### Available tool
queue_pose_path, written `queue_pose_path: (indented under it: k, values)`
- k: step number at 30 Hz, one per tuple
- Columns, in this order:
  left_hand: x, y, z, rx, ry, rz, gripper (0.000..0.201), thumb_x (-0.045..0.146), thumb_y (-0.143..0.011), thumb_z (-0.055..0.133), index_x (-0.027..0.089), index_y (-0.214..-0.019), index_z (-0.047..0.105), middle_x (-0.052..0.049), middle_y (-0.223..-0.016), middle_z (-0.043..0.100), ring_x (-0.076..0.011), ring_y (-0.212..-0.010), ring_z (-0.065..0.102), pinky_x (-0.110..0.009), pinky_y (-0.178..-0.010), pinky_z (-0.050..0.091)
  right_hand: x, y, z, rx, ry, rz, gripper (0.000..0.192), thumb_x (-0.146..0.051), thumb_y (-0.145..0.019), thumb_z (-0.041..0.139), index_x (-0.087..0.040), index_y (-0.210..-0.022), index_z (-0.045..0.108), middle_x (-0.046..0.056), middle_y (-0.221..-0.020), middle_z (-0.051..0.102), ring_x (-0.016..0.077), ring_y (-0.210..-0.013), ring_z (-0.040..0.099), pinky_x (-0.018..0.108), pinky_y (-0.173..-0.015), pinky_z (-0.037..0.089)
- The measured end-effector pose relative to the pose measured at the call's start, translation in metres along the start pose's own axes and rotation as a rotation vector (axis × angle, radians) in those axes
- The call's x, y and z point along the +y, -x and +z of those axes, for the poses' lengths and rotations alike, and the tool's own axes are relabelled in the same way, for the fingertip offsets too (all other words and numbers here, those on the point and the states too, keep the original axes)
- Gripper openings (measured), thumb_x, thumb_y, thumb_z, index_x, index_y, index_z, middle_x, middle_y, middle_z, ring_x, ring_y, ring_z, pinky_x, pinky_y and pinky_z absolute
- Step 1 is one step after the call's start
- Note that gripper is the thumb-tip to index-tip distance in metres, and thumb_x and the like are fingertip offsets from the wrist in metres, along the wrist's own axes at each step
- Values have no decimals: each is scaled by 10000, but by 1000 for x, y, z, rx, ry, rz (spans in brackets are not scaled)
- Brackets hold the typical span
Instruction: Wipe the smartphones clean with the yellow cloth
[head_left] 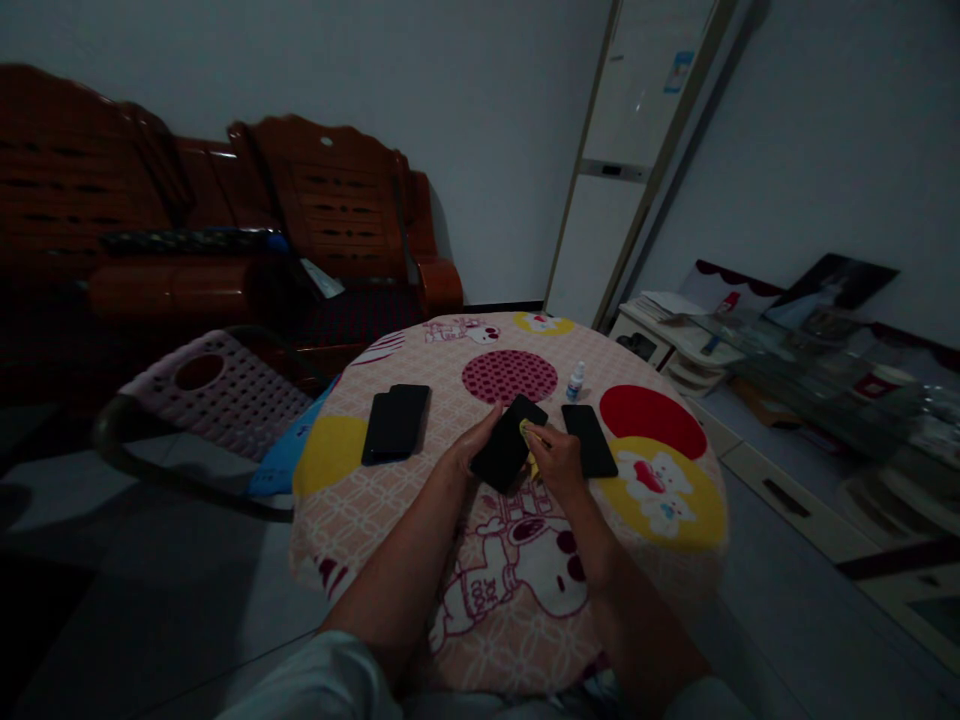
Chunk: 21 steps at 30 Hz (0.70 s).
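Note:
My left hand point(471, 452) holds a black phone point(507, 444) tilted above a round table covered with a pink cartoon-print cloth point(420, 500). My right hand point(553, 458) presses a small yellowish piece point(529, 431) against the phone's right edge. Another black phone point(589, 440) lies flat just right of my right hand. Two more black phones point(396, 422) lie stacked on the left part of the table. A small white bottle with a blue cap point(575, 381) stands behind the phones.
A pink woven plastic chair point(225, 385) stands left of the table. Dark red wooden sofas point(225, 230) line the back wall. A tall white cabinet unit point(622, 170) stands in the corner. Low white furniture and framed pictures point(787, 330) crowd the right side.

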<state>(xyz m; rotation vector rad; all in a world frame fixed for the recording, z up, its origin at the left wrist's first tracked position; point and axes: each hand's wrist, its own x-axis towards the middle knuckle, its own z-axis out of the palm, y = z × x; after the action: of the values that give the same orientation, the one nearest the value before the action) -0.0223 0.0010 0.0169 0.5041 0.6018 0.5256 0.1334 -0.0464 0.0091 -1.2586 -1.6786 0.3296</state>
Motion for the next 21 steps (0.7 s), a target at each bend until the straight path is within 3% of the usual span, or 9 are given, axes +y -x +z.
queue_pose_path:
  k: [6,10,16,21]
  values:
    - [6,-3,-6,119,10,48,583,588,-903,320,106,-822,637,-80,-566,642,-168,-438,588,-261,-461,484,-15,8,12,-247,-67,-60,183,-214,-825,594,-217,-923,748,56,-950,747,217,-878,701,287,-779,527]
    - [7,-1,-4,139,28,60,569,581,-901,342,98,-878,643,-91,-614,664,-175,-479,617,-270,-508,512,-11,5,8,-189,-15,-20,202,-227,-845,573,-201,-951,744,61,-935,748,216,-854,700,276,-753,516]
    - [4,-2,-4,52,11,40,609,609,-887,342,77,-969,628,-125,-729,697,-219,-591,667,-343,-598,550,0,0,2,-12,80,31,235,-222,-852,529,-188,-948,740,70,-902,748,209,-815,696,270,-731,504]
    - [5,-4,-10,138,33,68,564,577,-895,369,84,-852,640,-115,-673,684,-194,-528,645,-301,-549,536,-8,4,6,-143,17,-7,222,-221,-843,543,-219,-938,744,67,-936,748,218,-836,699,284,-740,511]
